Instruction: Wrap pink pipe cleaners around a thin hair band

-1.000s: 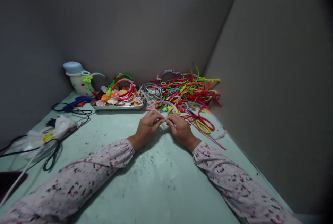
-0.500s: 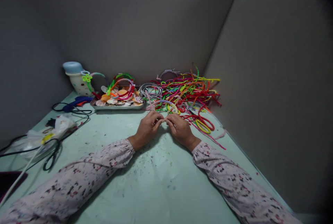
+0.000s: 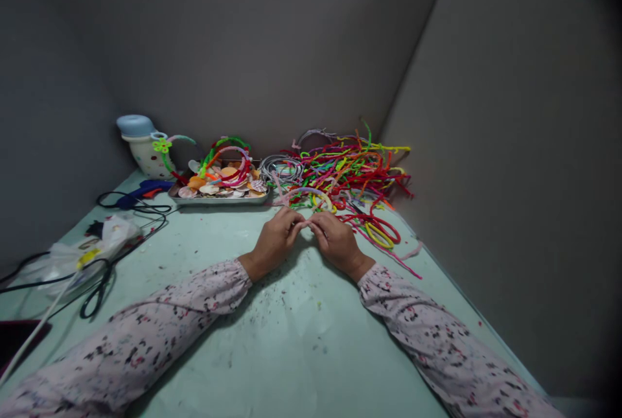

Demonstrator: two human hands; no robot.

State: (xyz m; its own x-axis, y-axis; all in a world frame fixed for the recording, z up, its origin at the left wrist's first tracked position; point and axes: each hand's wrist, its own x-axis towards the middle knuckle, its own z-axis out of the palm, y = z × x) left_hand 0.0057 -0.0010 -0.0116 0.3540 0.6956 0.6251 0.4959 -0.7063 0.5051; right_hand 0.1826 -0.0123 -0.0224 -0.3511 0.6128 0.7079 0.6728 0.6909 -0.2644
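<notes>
My left hand (image 3: 278,236) and my right hand (image 3: 337,243) meet above the middle of the table, fingertips nearly touching. Both are closed in a pinch on a thin, pale pink pipe cleaner (image 3: 306,223); only a short bit shows between the fingers, the rest being hidden. Just behind the hands lies a lilac and yellow wrapped hoop (image 3: 308,190). Close to my right hand are red and yellow pipe cleaner loops (image 3: 383,231) and a dark-bladed tool, partly covered. A large heap of coloured pipe cleaners (image 3: 350,168) spreads behind them.
A metal tray (image 3: 221,201) of seashells with wrapped headbands stands at the back, beside coiled grey wire (image 3: 282,169). Left of it are a blue-lidded cup (image 3: 146,149), black cables (image 3: 104,288) and a plastic bag (image 3: 63,266). Grey partitions enclose the pale green table (image 3: 291,353).
</notes>
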